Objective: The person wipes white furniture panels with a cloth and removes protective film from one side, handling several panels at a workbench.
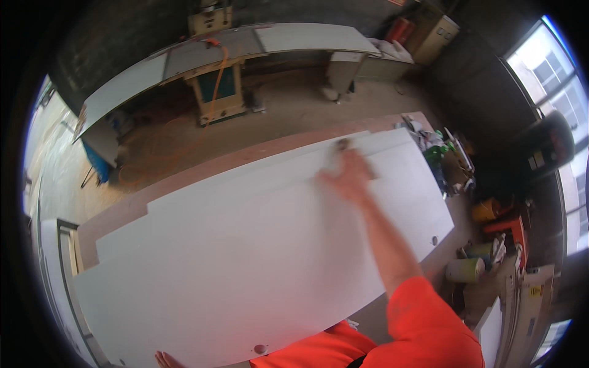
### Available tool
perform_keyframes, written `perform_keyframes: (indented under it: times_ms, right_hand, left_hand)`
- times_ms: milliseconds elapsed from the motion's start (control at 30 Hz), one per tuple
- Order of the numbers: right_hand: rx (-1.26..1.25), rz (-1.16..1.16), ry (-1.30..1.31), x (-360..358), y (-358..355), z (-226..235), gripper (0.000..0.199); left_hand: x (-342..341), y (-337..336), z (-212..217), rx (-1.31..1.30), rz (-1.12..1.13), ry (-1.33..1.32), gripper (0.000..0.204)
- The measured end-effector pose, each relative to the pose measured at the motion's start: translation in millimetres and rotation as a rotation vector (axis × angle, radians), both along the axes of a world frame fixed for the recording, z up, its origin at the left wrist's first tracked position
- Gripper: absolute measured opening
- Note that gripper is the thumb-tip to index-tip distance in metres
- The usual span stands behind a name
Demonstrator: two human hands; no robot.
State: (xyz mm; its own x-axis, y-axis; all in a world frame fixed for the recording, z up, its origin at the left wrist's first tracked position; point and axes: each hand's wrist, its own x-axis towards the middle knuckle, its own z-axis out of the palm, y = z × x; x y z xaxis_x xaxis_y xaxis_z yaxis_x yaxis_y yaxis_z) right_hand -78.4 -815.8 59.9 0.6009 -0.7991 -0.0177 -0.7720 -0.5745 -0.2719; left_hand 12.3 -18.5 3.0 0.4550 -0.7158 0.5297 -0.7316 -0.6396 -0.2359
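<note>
A large white panel lies in front of me, with round holes near its near edge and right corner. It rests over other white panels, whose stepped edges show along the far side. My right hand reaches across to the far right part of the panel, palm down and smeared by motion. A small dark patch sits at its fingertips; whether this is a held thing or a mark I cannot make out. At the lower left, my left hand shows only its fingers, stretched out and touching the panel's near edge.
A brownish table bears the panels. Beyond stands a long bench with an orange hose. Cluttered items lie past the right end. Buckets and a red stand are on the right floor.
</note>
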Motion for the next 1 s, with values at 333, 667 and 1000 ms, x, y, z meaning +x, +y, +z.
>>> perform_keyframes:
  times_ms: [333,667,1000]
  right_hand:
    - [-0.106,0.076,0.001,-83.3,-81.6,7.4,0.114]
    - [-0.107,0.268,-0.023,-114.2,-112.9,10.4,0.113]
    - [0.047,0.258,0.094,-126.0,-158.1,22.1,0.125]
  left_hand:
    - [-30.1,-5.5,32.6,0.323,0.439,0.410,0.081]
    - [15.1,7.9,9.6,0.245,0.220,0.184,0.088]
    - [11.9,-35.7,28.4,0.245,0.317,0.264,0.079]
